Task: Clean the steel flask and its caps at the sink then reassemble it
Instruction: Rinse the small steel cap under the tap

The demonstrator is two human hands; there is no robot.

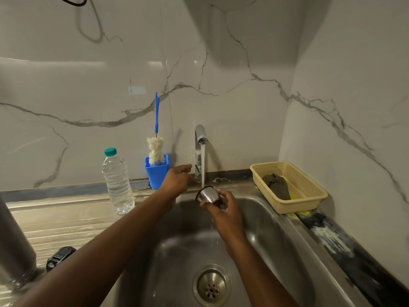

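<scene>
The steel sink (265,229) sits in a corner of white, grey-veined marble wall (243,96), and water runs in a thin stream from the tap (199,138) toward the drain (211,285). The right hand (223,212) grips a small steel cap (207,194) by its base, tilted with its mouth up under the stream. The left hand (176,179) reaches to the tap's lever with fingers loosely bent and nothing in it; I cannot tell whether it touches.

The steel flask (13,247) stands at the far left edge of the ribbed steel table (66,220), with a black cap (59,257) lying just beside it. Further back stand a clear water bottle (117,182) and a blue holder (157,173) with a bottle brush (156,149) upright in it. Right of the basin, a beige basket (309,187) holds a dark cloth (277,186).
</scene>
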